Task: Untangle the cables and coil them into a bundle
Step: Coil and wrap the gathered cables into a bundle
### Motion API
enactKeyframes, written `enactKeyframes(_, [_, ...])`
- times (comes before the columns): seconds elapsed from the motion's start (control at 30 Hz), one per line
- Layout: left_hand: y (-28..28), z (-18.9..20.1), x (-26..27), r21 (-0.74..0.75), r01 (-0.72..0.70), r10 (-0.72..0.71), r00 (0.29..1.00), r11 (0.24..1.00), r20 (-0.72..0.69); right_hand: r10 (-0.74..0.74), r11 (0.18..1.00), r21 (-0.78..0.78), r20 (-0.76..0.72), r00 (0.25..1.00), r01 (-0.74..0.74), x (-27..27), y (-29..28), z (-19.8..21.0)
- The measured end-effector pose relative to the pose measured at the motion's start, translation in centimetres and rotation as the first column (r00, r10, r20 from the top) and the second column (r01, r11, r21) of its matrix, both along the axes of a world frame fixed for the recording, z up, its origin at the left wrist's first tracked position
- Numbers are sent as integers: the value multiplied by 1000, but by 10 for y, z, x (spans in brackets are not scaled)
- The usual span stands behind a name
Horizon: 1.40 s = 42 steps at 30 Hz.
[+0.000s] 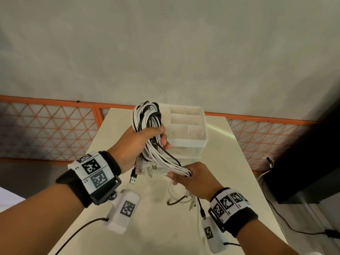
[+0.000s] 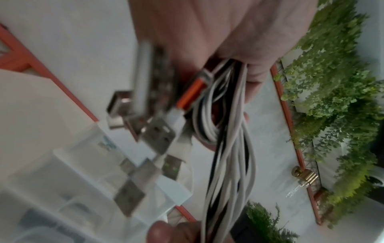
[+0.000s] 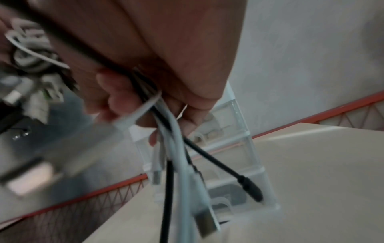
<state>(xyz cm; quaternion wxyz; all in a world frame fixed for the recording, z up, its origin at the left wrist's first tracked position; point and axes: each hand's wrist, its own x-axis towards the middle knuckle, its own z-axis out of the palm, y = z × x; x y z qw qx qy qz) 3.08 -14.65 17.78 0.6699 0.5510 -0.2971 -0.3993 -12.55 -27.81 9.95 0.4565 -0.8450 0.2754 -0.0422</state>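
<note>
A coil of white and black cables (image 1: 147, 116) stands up out of my left hand (image 1: 145, 140), whose fingers wrap round its middle above the table. From that fist the strands (image 1: 165, 159) run down to my right hand (image 1: 185, 177), which grips them together. Several USB plugs (image 1: 138, 170) dangle below my left hand. Loose cable ends (image 1: 184, 197) hang under my right hand onto the table. In the left wrist view the cable bundle (image 2: 228, 164) and blurred plugs (image 2: 153, 136) hang from the palm. In the right wrist view cable ends (image 3: 178, 156) and a black plug (image 3: 251, 189) drop from the curled fingers.
A clear plastic organiser (image 1: 187, 129) with several compartments stands on the white table (image 1: 230, 162) just behind my hands. An orange lattice railing (image 1: 46, 129) runs behind the table. A black box (image 1: 303, 162) and floor cables lie to the right.
</note>
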Motion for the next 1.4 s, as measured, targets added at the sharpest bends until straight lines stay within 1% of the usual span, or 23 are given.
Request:
enactKeyframes(0.03, [1, 0, -3, -11, 70, -70, 996, 997, -50, -2, 1000, -12, -60, 998, 2, -1, -3, -1])
enactKeyframes(0.07, [1, -1, -5, 0, 136, -135, 989, 991, -65, -4, 999, -54, -104, 995, -2, -1, -6, -1])
enactKeyframes(0.1, [2, -3, -7, 40, 195, -194, 980, 980, -44, -13, 994, -110, -131, 991, -1, -1, -9, 1])
enactKeyframes(0.17, [3, -6, -12, 151, 278, -286, 958, 949, 31, -66, 975, -219, -130, 989, 36, 0, -19, 6])
enactKeyframes(0.23, [2, -9, -16, 237, 298, -315, 948, 925, 38, -132, 952, -290, -99, 986, 98, 0, -30, 11])
enactKeyframes(0.3, [2, -11, -16, 276, 273, -296, 954, 921, 43, -190, 924, -348, -66, 980, 156, 0, -37, 14])
enactKeyframes(0.37, [0, -16, -14, 296, 240, -280, 954, 925, 101, -226, 902, -383, -28, 974, 198, -2, -38, 17])
enactKeyframes(0.43, [-1, -21, -12, 324, 200, -285, 928, 924, 239, -266, 885, -394, 11, 964, 249, -3, -37, 24])
enactKeyframes(0.5, [-1, -24, -13, 371, 151, -294, 882, 916, 368, -289, 871, -406, 33, 957, 277, -4, -36, 31])
enactKeyframes(0.57, [-3, -26, -16, 400, 108, -301, 836, 910, 459, -324, 859, -407, 36, 945, 310, -2, -33, 39])
enactKeyframes(0.63, [-5, -27, -25, 422, 67, -293, 817, 904, 498, -357, 850, -399, 46, 933, 345, 4, -27, 48])
enactKeyframes(0.7, [-10, -31, -33, 420, 22, -259, 817, 907, 516, -377, 836, -399, 81, 923, 377, 10, -20, 57])
enactKeyframes(0.77, [-16, -34, -39, 380, -86, -144, 831, 921, 537, -378, 833, -383, 133, 916, 399, 16, -14, 63])
enactKeyframes(0.83, [-19, -33, -40, 333, -176, -24, 854, 926, 520, -342, 839, -382, 181, 922, 387, 20, -8, 67])
enactKeyframes(0.93, [-23, -31, -35, 284, -227, 74, 883, 932, 463, -197, 893, -340, 297, 934, 296, 18, 5, 68])
enactKeyframes(1.03, [-24, -24, -25, 269, -251, 125, 903, 930, 411, -52, 978, -169, 384, 922, 126, 12, 13, 66])
enactKeyframes(1.07, [-24, -23, -21, 252, -269, 153, 903, 929, 401, -42, 990, -107, 410, 911, 94, 11, 12, 64])
enactKeyframes(1.13, [-23, -21, -17, 229, -276, 180, 913, 934, 365, -73, 994, -37, 445, 892, 100, 8, 10, 58])
enactKeyframes(1.17, [-22, -21, -18, 231, -248, 160, 925, 941, 344, -89, 992, -36, 461, 883, 118, 8, 9, 54])
enactKeyframes(1.2, [-21, -21, -20, 237, -212, 131, 939, 948, 317, -90, 988, -69, 484, 870, 141, 9, 10, 52])
enactKeyframes(1.3, [-19, -15, -31, 226, -108, 71, 984, 968, 166, -35, 946, -236, 605, 795, 221, 14, 17, 45])
enactKeyframes(1.33, [-19, -14, -34, 213, -79, 40, 983, 974, 181, -20, 931, -271, 628, 778, 243, 18, 19, 43])
enactKeyframes(1.4, [-21, -12, -40, 169, -18, -22, 973, 985, 228, 3, 913, -320, 625, 781, 253, 24, 25, 35])
